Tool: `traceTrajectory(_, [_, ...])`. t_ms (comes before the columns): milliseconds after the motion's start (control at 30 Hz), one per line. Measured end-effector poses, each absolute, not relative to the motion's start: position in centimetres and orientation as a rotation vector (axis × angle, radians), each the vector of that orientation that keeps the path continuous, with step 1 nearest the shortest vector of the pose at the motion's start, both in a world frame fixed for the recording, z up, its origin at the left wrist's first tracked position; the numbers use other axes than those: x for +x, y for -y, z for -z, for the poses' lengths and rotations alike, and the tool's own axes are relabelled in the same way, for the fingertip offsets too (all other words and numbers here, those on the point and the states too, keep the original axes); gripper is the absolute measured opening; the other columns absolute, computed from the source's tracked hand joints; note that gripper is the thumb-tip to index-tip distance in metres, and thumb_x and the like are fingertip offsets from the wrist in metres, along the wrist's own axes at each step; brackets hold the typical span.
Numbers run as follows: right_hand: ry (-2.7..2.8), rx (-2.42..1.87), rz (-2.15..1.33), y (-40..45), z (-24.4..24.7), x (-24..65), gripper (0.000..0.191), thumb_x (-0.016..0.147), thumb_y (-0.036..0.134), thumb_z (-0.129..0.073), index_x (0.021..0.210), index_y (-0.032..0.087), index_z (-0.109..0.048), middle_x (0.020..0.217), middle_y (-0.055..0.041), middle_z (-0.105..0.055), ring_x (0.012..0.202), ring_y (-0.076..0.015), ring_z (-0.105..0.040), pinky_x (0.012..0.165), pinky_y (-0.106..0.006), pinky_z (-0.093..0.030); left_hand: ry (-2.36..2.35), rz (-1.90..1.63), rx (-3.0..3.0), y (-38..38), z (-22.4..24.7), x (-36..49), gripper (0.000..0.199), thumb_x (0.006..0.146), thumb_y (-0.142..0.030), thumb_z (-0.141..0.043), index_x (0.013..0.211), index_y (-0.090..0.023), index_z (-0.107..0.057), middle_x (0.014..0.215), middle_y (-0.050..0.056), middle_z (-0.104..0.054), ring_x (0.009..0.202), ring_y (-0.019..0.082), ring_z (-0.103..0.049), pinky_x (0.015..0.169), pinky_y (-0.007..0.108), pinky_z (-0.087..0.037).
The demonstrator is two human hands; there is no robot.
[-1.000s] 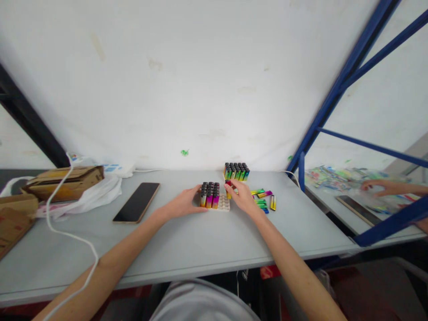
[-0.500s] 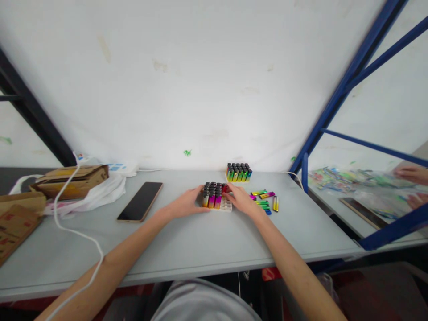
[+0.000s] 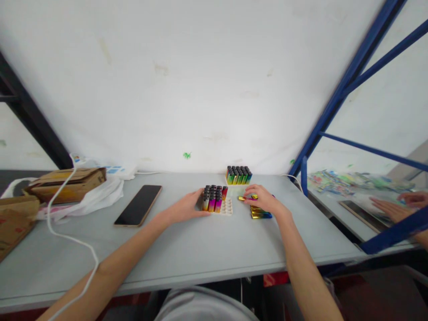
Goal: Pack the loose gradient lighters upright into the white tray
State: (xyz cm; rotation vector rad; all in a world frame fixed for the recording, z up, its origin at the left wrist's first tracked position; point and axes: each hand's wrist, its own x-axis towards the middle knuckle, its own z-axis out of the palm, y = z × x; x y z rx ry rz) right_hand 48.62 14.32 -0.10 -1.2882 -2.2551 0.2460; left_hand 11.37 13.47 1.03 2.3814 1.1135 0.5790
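A white holed tray (image 3: 228, 211) holds upright lighters (image 3: 214, 200) with black tops and shiny purple, red and gold bodies. Its right-hand holes hold none. My left hand (image 3: 190, 206) is closed around the tray's left end, thumb at the front and fingers behind. To the right of the tray, my right hand (image 3: 262, 198) pinches a gold and purple lighter (image 3: 242, 198) lying almost flat. Beneath that hand lie several loose lighters (image 3: 260, 213), gold and blue, partly hidden by it.
Behind stands a second full lighter tray (image 3: 238, 175), near the wall. At left are a phone (image 3: 138, 205), a cardboard box (image 3: 70, 183), a plastic bag and a white cable (image 3: 76, 240). Blue frame bars (image 3: 334, 107) rise at right; beyond them another person's hands (image 3: 394, 209) work.
My right hand has left the tray and moved right to the loose lighters, where it grips one. A red lighter now stands in the tray. My left hand stays at the tray.
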Motion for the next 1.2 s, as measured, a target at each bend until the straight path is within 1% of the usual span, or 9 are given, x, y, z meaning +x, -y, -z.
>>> traceTrajectory(133, [2.261,-1.358,-0.193,-14.8,0.7,48.0,0.022,0.095,0.040,-0.071,0.093,0.020,-0.079,0.106,-0.0117,-0.080,0.103,-0.0295,-0.070,0.100,-0.046,-0.052,-1.112,-0.582,2.389,-13.4,-1.0,11.4,0.082,0.081,-0.060,-0.078,0.146,-0.017,-0.051,0.144,0.018,-0.068,0.131,0.040,-0.066,0.110,0.046,-0.053])
traceTrajectory(367, [1.982,-1.301,-0.261,-13.6,-1.4,45.5,0.041,0.107,0.048,-0.050,0.125,0.019,-0.073,0.095,-0.0083,-0.080,0.080,-0.0246,-0.071,0.081,-0.036,-0.052,-1.121,-0.608,2.393,-13.4,-1.1,11.4,0.079,0.079,-0.060,-0.080,0.143,-0.022,-0.054,0.141,0.015,-0.071,0.127,0.040,-0.069,0.106,0.044,-0.056])
traceTrajectory(467, [1.890,-1.272,-0.220,-13.5,-1.6,44.3,0.040,0.103,0.049,-0.053,0.119,0.020,-0.076,0.099,-0.0092,-0.080,0.080,-0.0241,-0.069,0.081,-0.036,-0.050,-1.118,-0.602,2.391,-13.3,-1.2,11.4,0.077,0.080,-0.058,-0.079,0.142,-0.021,-0.054,0.140,0.015,-0.071,0.125,0.039,-0.070,0.107,0.044,-0.055])
traceTrajectory(600, [1.706,-1.316,-0.326,-13.8,-1.1,43.1,0.045,0.090,0.062,-0.067,0.097,0.019,-0.075,0.072,-0.0010,-0.068,0.063,-0.0192,-0.056,0.065,-0.031,-0.044,-1.133,-0.594,2.378,-13.2,-1.4,11.4,0.077,0.080,-0.057,-0.079,0.142,-0.019,-0.053,0.140,0.016,-0.070,0.125,0.040,-0.070,0.107,0.047,-0.054])
traceTrajectory(733, [1.657,-1.264,-0.484,-13.9,-0.9,42.3,0.057,0.091,0.075,-0.059,0.072,0.021,-0.063,0.060,0.0027,-0.054,0.060,-0.0167,-0.048,0.058,-0.029,-0.038,-1.108,-0.591,2.377,-13.4,-1.2,11.4,0.082,0.080,-0.058,-0.080,0.146,-0.019,-0.050,0.143,0.017,-0.069,0.129,0.039,-0.068,0.109,0.047,-0.053])
traceTrajectory(833, [1.696,-1.126,-0.618,-13.5,-1.0,41.5,0.059,0.100,0.073,-0.047,0.074,0.022,-0.060,0.070,-0.0009,-0.063,0.066,-0.0184,-0.055,0.065,-0.031,-0.046,-1.110,-0.593,2.379,-13.5,-1.0,11.4,0.083,0.080,-0.060,-0.080,0.146,-0.019,-0.051,0.144,0.017,-0.068,0.130,0.039,-0.067,0.111,0.045,-0.053])
traceTrajectory(967, [1.627,-0.977,-0.898,-12.8,-1.2,39.8,0.052,0.100,0.074,-0.046,0.096,0.024,-0.061,0.076,-0.0019,-0.067,0.065,-0.0192,-0.061,0.067,-0.034,-0.054,-1.114,-0.586,2.376,-13.3,-1.1,11.4,0.082,0.081,-0.058,-0.079,0.147,-0.018,-0.050,0.146,0.017,-0.067,0.130,0.038,-0.067,0.112,0.046,-0.051])
traceTrajectory(1100, [1.522,-1.065,-0.984,-12.5,-1.0,38.6,0.050,0.096,0.077,-0.048,0.094,0.027,-0.052,0.062,0.0067,-0.047,0.048,-0.0144,-0.041,0.047,-0.028,-0.038,-1.093,-0.591,2.371,-13.4,-1.1,11.4,0.083,0.082,-0.058,-0.079,0.149,-0.020,-0.048,0.148,0.017,-0.066,0.133,0.038,-0.065,0.115,0.047,-0.049])
traceTrajectory(1200, [1.587,-1.187,-0.722,-12.4,-0.8,38.5,0.053,0.097,0.076,-0.047,0.080,0.026,-0.048,0.061,0.0048,-0.046,0.053,-0.0152,-0.041,0.051,-0.028,-0.034,-1.098,-0.589,2.375,-13.5,-1.0,11.4,0.085,0.081,-0.059,-0.079,0.149,-0.019,-0.048,0.146,0.017,-0.067,0.131,0.038,-0.066,0.113,0.048,-0.050])
